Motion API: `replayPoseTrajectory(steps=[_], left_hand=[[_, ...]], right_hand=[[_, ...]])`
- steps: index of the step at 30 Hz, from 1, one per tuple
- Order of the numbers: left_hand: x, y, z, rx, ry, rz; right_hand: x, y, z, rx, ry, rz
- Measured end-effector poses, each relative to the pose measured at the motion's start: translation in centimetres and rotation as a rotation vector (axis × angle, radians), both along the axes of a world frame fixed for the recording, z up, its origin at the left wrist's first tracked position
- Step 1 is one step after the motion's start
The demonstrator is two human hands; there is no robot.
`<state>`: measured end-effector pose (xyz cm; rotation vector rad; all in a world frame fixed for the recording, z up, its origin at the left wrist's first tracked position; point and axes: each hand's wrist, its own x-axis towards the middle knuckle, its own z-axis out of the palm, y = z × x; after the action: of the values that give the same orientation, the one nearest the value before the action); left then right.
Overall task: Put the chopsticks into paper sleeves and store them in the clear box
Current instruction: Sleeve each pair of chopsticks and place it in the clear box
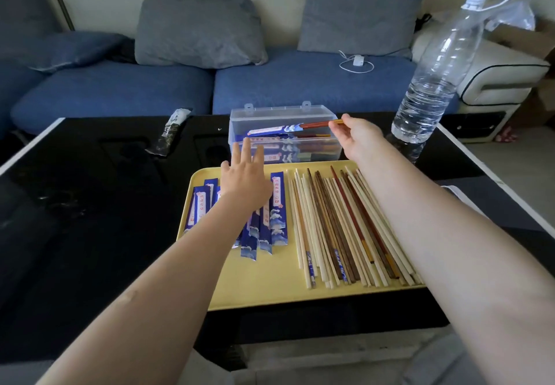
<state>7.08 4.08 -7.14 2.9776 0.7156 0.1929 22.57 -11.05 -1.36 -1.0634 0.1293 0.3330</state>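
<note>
Right grip [354, 135]: the hand pinches the bare red end of the sleeved chopsticks [295, 128].
Long axis: it runs left from the grip, lying over the open clear box [327, 150].
Left grip [244, 174]: fingers spread, holding nothing, just near side of the box, above the paper sleeves [277, 204].
Nearer hand: right.
Loose chopsticks [345, 225]: on the tray [270, 282], below the right grip.

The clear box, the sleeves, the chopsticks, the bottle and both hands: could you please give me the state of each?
Clear box: lid open, sleeved pairs inside.
Sleeved pair: held over the box, red ends sticking out.
Right hand: pinches that pair's ends.
Left hand: open, fingers spread, above the empty sleeves.
Loose chopsticks: unsleeved, lying on the yellow tray.
Water bottle: upright, capped, partly full.
</note>
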Motion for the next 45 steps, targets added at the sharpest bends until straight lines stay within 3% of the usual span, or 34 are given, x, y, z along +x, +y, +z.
replayPoseTrajectory(steps=[7,9,11,16,18,21,23,33,38,42,45], left_hand=[[0.2,-0.3,-0.3,0.038,0.012,0.002],[0.1,-0.4,-0.2,0.034,0.012,-0.002],[0.0,-0.6,0.0,0.024,0.011,-0.005],[-0.3,-1.8,0.4,0.031,0.014,-0.044],[-0.4,-2.3,0.9,0.046,0.003,-0.071],[-0.8,-3.8,1.7,0.025,0.068,-0.085],[-1.1,-4.7,1.8,0.011,0.150,-0.060],[-1.8,-7.6,0.4,0.136,0.223,-0.073],[-1.4,-7.1,1.3,-0.178,-0.036,0.019],[-0.8,-6.7,2.6,-0.777,-0.286,0.143],[-1.2,-7.3,3.2,-0.986,-0.380,0.119]], right_hand=[[1.3,0.2,-1.0,-0.087,0.098,0.082],[0.6,-0.3,-0.9,-0.275,-0.041,0.163],[1.3,-1.0,-0.7,-0.280,-0.101,0.250],[-0.3,-3.1,-0.1,-0.186,-0.045,0.246],[-1.8,-3.5,-0.2,-0.403,-0.105,0.286],[-4.9,-4.3,-1.3,-0.936,-0.289,0.442],[-6.8,-4.6,-2.3,-1.109,-0.352,0.499],[-8.7,-5.8,-3.2,-0.994,-0.474,0.465],[-9.0,-6.5,-2.8,-0.991,-0.562,0.630],[-9.4,-6.8,-2.2,-0.888,-0.613,0.868],[-10.0,-6.2,-2.0,-0.943,-0.763,0.758]])
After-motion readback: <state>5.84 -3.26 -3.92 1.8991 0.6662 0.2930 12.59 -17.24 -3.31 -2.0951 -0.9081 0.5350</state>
